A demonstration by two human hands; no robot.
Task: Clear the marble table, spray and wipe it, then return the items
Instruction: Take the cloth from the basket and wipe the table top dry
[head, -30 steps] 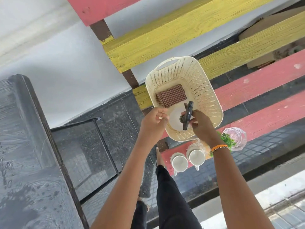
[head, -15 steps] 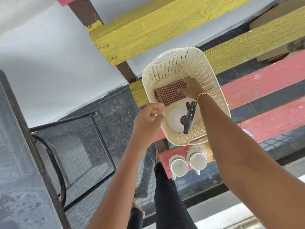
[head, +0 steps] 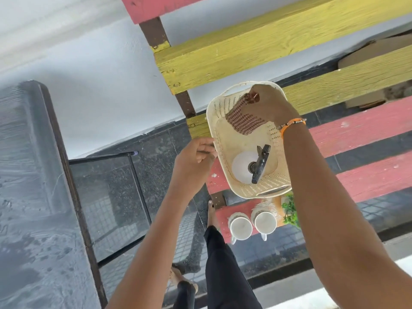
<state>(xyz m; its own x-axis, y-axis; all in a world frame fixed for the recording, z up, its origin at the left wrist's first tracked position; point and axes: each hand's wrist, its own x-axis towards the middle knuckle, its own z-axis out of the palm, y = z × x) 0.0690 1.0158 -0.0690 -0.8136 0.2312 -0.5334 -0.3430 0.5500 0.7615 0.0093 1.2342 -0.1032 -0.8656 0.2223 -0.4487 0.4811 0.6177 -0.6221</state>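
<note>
A cream perforated basket [head: 215,121] stands on a red and yellow slatted bench. My right hand [head: 266,103] pinches a folded red checked cloth [head: 244,120] and holds it lifted above the basket's far end. A white spray bottle [head: 242,167] with a black trigger head stands in the basket's near end. My left hand [head: 195,158] sits at the basket's left rim with fingers curled; whether it grips the rim is unclear. The wet grey marble table [head: 26,197] fills the left side.
Two white mugs [head: 252,223] stand on the bench below the basket, with a small green plant [head: 289,210] beside them. A black metal mesh chair [head: 111,201] stands between the table and the bench. My legs and feet are below.
My right hand let go of the spray bottle, reached to the checked cloth in the basket, and has now lifted it up. My left hand stayed at the basket's left rim.
</note>
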